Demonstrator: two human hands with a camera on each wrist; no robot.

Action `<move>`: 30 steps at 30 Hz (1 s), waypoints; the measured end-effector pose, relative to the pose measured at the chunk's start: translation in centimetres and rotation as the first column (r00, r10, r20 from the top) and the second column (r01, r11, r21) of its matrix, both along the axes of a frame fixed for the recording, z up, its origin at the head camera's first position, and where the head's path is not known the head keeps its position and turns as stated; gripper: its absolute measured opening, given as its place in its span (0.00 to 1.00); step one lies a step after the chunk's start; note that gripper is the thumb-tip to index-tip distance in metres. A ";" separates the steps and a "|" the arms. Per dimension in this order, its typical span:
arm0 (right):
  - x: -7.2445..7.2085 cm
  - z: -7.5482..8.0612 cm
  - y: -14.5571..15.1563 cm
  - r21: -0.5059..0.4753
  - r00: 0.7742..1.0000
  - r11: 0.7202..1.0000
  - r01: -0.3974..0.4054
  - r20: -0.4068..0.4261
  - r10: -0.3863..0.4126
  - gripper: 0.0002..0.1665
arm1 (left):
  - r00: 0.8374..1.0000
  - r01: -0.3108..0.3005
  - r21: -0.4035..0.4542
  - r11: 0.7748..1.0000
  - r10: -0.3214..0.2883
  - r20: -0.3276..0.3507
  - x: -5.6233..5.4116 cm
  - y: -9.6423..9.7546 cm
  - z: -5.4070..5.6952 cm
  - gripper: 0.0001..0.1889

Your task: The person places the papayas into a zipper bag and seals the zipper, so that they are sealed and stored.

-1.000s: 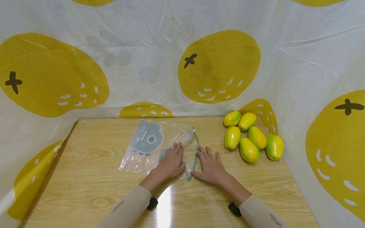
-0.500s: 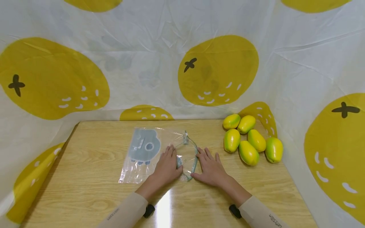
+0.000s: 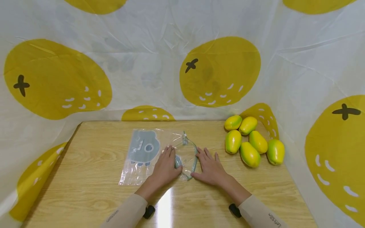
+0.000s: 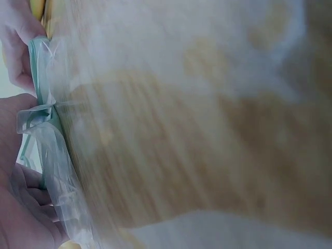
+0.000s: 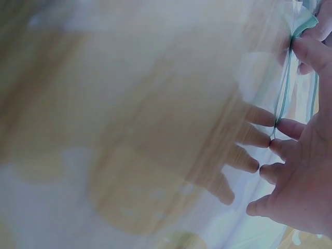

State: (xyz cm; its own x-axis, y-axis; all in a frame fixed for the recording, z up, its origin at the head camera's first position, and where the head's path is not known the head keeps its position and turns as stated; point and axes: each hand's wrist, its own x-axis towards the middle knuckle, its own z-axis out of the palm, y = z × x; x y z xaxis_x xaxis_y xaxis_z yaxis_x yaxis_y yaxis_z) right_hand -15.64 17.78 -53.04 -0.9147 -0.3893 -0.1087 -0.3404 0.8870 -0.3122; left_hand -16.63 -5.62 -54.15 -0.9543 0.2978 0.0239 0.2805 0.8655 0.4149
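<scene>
A clear plastic zip bag (image 3: 144, 148) with a blue-grey cartoon print lies on the wooden table. Its mouth, edged in green-blue, faces right and gapes, one edge bowed away from the other. My left hand (image 3: 165, 165) rests on the bag near the mouth, fingers straight and together, thumb toward the edge. My right hand (image 3: 209, 167) lies palm down just right of the mouth, fingers spread. In the right wrist view, the fingertips (image 5: 280, 148) and thumb meet the green edge (image 5: 284, 93). The left wrist view shows the bag's film (image 4: 59, 161) against the left thumb and fingers.
Several yellow-green, papaya-like fruits (image 3: 250, 154) sit in a cluster at the table's back right. White cloth (image 3: 148, 79) printed with large yellow fruit hangs behind and along both sides of the table (image 3: 94, 190).
My left hand has slid left and slightly toward me, drawing the bag's upper layer along, and the mouth has spread wider. The right hand has stayed nearly still at the edge.
</scene>
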 end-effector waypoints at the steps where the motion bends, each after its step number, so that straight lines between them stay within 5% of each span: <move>1: 0.0 0.0 0.0 0.003 1.000 1.000 0.001 0.004 -0.001 0.54 | 1.000 0.002 -0.002 1.000 -0.002 -0.001 -0.1 0.0 -0.1 0.47; 9: 0.0 0.2 -0.1 -0.006 1.000 1.000 0.000 0.030 0.000 0.54 | 1.000 0.026 -0.015 1.000 -0.026 0.006 -0.2 0.2 -0.2 0.37; 30: -0.3 0.0 0.3 -0.037 0.999 0.999 -0.012 0.034 0.014 0.55 | 0.997 0.027 -0.129 0.991 -0.017 0.080 -0.2 2.2 0.8 0.46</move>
